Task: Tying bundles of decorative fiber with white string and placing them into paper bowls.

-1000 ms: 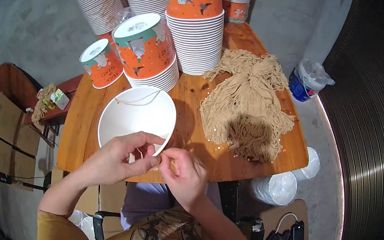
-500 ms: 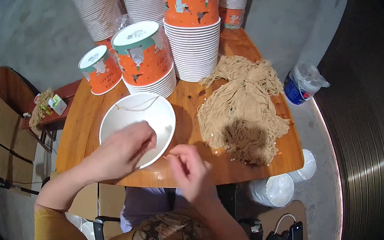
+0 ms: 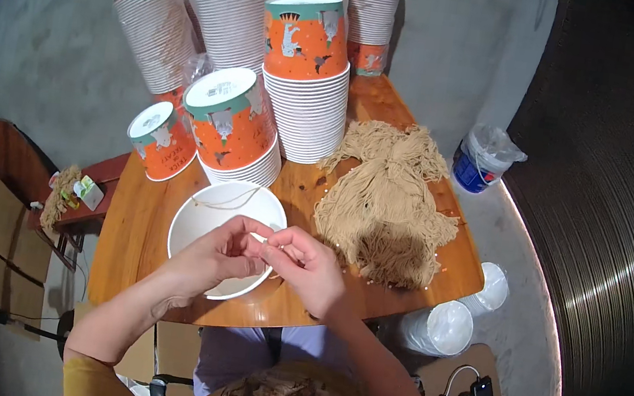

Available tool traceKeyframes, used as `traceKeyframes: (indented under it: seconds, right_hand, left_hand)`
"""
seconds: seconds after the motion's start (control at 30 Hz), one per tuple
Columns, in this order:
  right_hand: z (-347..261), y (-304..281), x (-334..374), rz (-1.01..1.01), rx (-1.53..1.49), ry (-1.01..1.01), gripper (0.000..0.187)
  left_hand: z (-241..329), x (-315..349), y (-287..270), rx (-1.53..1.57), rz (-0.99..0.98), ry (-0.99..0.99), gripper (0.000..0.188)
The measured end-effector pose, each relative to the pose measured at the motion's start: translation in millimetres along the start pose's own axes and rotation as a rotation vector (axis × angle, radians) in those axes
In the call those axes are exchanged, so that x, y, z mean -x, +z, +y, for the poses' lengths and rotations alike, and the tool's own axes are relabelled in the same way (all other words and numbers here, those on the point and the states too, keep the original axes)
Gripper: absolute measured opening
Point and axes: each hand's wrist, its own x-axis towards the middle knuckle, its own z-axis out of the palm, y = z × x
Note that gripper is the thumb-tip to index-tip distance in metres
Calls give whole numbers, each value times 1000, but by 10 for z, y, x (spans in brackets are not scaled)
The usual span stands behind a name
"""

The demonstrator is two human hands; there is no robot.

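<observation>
A white paper bucket (image 3: 200, 223) stands mouth up near the table's front, and a thin tan string (image 3: 234, 204) lies against its far inner wall. Over the near right part of its rim my two hands meet, fingertips touching. My left hand (image 3: 219, 259) is closed in a pinch. My right hand (image 3: 310, 272) pinches too, with a tiny pale bit showing at the fingertips, too small to name. Right of the hands lies a big bundle of tan yarn strands (image 3: 389, 195), darker in shadow at its near end, with small white beads scattered around it.
Stacks of orange and green printed buckets (image 3: 232, 127) stand upside down behind the white bucket, with tall bagged stacks (image 3: 226, 6) further back. A blue pail (image 3: 475, 164) stands on the floor beyond the wooden table (image 3: 135, 254). White lined bins (image 3: 448, 327) are below its right edge.
My left hand has come out of the bucket's mouth and moved right to meet the right hand. The right hand has shifted slightly. The whole view has tilted up a little.
</observation>
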Motion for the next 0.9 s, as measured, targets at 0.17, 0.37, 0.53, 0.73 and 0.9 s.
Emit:
traceKeyframes:
  seconds: [0.17,0.37,0.53,0.73,0.9]
  right_hand:
    - [-21,-49,-50,-18,43,-29,10]
    - [-409,-332,-95,-194,145,92,12]
    - [-654,-356,-239,-393,248,2,12]
    - [-752,-300,-369,-439,565,-130,7]
    - [-433,-459,-318,-190,584,-292,8]
  left_hand:
    - [-35,-65,-84,133,-27,-194,23]
    - [-69,-121,-39,187,-21,-64,11]
    - [-38,-118,42,94,-15,-61,13]
    - [-87,-147,62,-75,-52,-17,18]
    - [-33,-178,123,-23,-69,-28,17]
